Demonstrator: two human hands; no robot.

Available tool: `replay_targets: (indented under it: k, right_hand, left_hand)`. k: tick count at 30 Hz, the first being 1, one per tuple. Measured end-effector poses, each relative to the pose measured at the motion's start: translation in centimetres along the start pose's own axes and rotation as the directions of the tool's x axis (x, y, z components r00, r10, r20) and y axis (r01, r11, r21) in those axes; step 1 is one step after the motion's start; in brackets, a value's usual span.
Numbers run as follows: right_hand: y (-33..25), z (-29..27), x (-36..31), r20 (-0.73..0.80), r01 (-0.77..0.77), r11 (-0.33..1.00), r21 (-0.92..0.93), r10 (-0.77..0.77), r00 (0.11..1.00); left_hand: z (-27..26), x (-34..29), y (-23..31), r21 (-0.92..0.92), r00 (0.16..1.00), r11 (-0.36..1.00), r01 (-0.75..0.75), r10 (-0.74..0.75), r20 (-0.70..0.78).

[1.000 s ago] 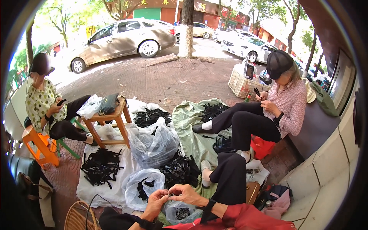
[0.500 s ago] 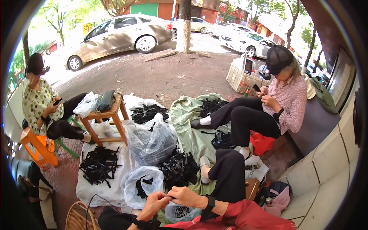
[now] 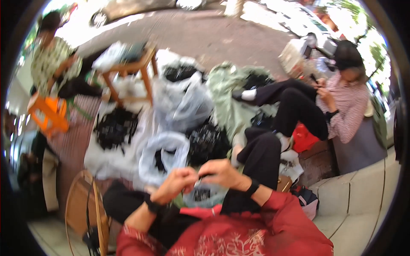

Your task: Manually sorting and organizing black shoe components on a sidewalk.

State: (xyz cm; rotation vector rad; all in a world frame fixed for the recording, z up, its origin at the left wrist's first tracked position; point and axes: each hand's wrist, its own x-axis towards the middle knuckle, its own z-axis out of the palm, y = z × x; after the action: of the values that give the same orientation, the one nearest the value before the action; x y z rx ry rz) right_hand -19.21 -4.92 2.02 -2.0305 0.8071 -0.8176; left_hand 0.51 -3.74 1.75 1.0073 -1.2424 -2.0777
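My left hand and my right hand meet in front of me, fingers pinched together. A small black piece shows at the right fingertips; blur hides its kind. What the left fingers grip is too small to make out. Just below the hands sits a clear plastic bag holding small dark parts. Beyond my left hand, an open whitish plastic bag has black pieces inside. A heap of black strips lies behind my hands.
Another black heap lies on a white sheet. A wooden stool, a big filled plastic bag and a green cloth are farther off. Two people sit left and right. A wicker basket stands near my left.
My view has tilted down and shifted, so the scene sits higher and more of my red top shows. Both hands stay together, fingers still pinched. The picture is more blurred.
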Motion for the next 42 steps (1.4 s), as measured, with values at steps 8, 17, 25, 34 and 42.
replay_targets:
  k: [8,17,25,34,42]
  right_hand:
    - [-0.9,-0.3,1.2,0.041,-0.134,0.967,0.219,0.128,0.991]
    - [-1.1,0.1,0.3,0.105,-0.298,0.855,0.425,0.280,0.954]
    - [-1.0,0.6,-0.2,0.086,-0.364,0.728,0.581,0.390,0.917]
    - [-3.1,-0.4,0.7,0.108,-0.030,0.999,0.023,0.028,0.994]
    - [-3.2,0.0,0.4,0.111,0.038,0.996,-0.083,-0.028,0.993]
  left_hand:
    - [-1.1,-0.3,-1.7,-0.414,0.995,0.910,-0.003,0.042,0.085]
    - [-0.6,-1.1,-2.6,-0.532,0.985,0.847,0.008,0.084,0.149]
    - [-0.2,-1.2,-1.8,-0.571,0.976,0.821,-0.019,0.139,0.168]
    - [-0.2,-1.7,-0.4,-0.191,0.996,0.981,0.019,-0.002,0.087]
    - [0.0,-1.1,-1.2,-0.129,0.997,0.991,-0.038,0.047,0.068]
